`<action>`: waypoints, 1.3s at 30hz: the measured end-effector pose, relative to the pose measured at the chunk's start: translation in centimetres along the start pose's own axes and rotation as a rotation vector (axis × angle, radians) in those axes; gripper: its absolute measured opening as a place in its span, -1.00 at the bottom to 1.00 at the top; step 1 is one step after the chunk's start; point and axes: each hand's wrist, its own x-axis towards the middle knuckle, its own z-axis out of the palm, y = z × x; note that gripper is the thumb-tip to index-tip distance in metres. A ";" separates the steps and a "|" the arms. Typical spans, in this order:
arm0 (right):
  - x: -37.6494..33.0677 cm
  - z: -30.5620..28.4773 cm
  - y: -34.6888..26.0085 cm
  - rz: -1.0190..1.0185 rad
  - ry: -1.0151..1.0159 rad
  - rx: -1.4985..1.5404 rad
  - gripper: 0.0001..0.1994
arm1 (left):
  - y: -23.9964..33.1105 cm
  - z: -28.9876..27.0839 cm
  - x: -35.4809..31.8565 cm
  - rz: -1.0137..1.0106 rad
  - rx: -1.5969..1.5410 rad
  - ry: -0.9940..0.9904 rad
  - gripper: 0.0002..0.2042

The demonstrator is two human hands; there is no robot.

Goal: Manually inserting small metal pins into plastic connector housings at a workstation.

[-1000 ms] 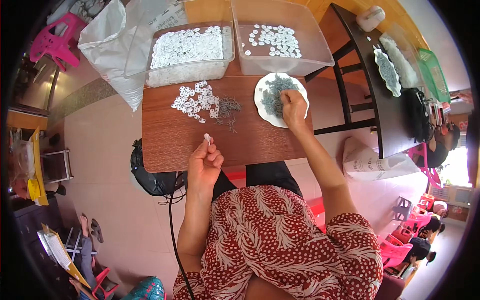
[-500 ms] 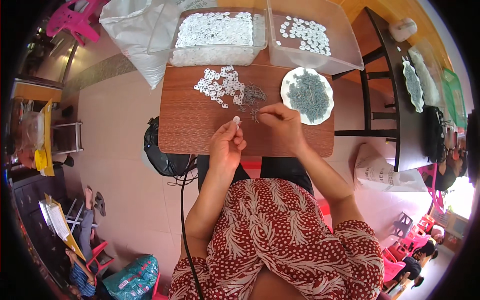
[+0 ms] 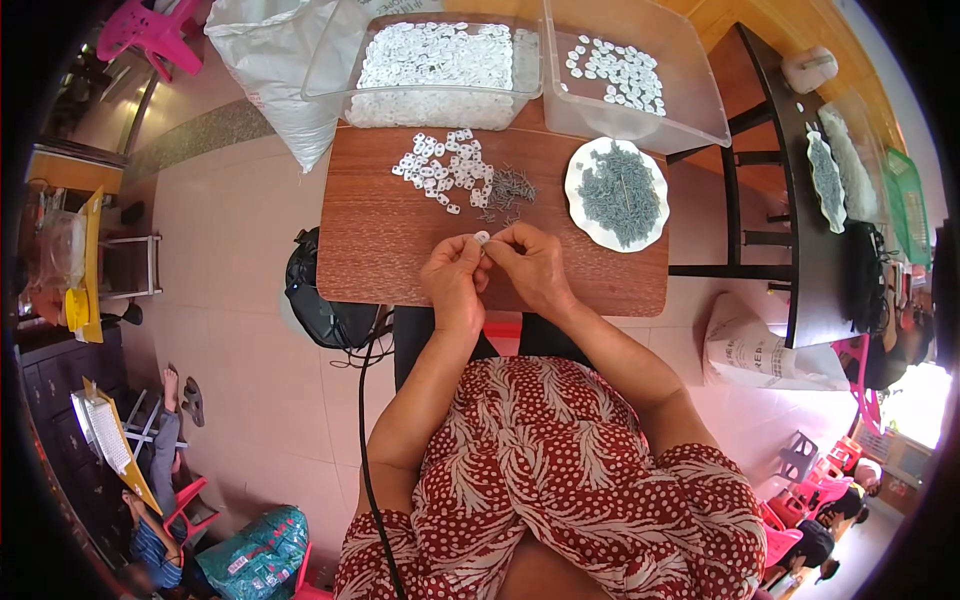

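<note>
Pinching a white piece above the tabletop, the left hand is nearly closed; the right hand meets it, its grip too hidden to tell. Probably light, stiff and slippery, the piece suits a rim hold.

1 small white piece, rounded in outline, is pinched upright in the left hand, its lower part covered. The right hand meets it there, to the near left of the scalloped plate.
</note>
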 end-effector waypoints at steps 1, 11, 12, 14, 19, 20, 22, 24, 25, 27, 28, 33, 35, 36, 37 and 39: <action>0.0 0.1 0.5 -0.036 0.009 -0.076 -0.90 | -0.3 -0.1 0.3 0.014 0.046 0.025 -0.94; -0.5 -0.7 2.5 -0.051 0.115 -0.152 -0.91 | -0.6 -1.3 4.4 0.209 0.552 0.147 -0.90; -0.6 -0.7 2.5 -0.040 0.110 -0.152 -0.92 | -1.0 -1.6 5.2 0.210 0.551 0.150 -0.90; -0.6 -0.6 2.5 -0.030 0.100 -0.152 -0.92 | -1.6 -2.5 6.5 0.603 1.132 0.176 -0.88; -0.1 -0.9 3.0 0.012 0.091 -0.119 -0.93 | -1.1 -1.8 6.8 0.703 1.310 0.155 -0.86; -0.1 -0.9 3.1 0.012 0.090 -0.119 -0.93 | -1.0 -1.7 6.8 0.692 1.294 0.153 -0.85; 0.1 -0.8 3.2 -0.006 0.080 -0.110 -0.92 | -1.1 -2.4 7.1 0.755 1.304 0.172 -0.85; 0.2 -0.6 3.0 -0.010 0.074 -0.111 -0.92 | -1.3 -3.6 7.4 0.817 1.313 0.192 -0.83; 0.3 -0.5 2.8 -0.014 0.069 -0.111 -0.91 | -1.3 -4.4 7.6 0.711 1.197 0.134 -0.82; 0.3 -0.5 2.1 -0.002 0.050 -0.116 -0.91 | -1.1 -5.3 7.3 0.604 1.079 0.077 -0.81; 0.3 -0.6 1.9 0.010 0.038 -0.119 -0.91 | -0.3 -4.9 6.3 0.350 0.777 0.020 -0.82; 0.3 0.0 1.8 0.003 -0.010 -0.042 -0.92 | 1.0 -4.7 3.6 0.038 0.275 -0.078 -0.87; 0.3 0.4 1.7 -0.015 -0.031 -0.023 -0.92 | 1.0 -4.9 3.3 -0.055 0.155 -0.125 -0.89; 0.2 0.5 1.4 -0.011 -0.041 -0.027 -0.92 | 1.0 -5.1 3.1 -0.055 0.154 -0.123 -0.89; 0.2 0.6 1.3 -0.006 -0.050 -0.032 -0.93 | 1.1 -5.2 3.0 -0.060 0.103 -0.156 -0.87; 0.1 0.9 1.6 -0.043 -0.046 -0.045 -0.93 | 1.2 -5.2 2.6 -0.067 0.050 -0.190 -0.86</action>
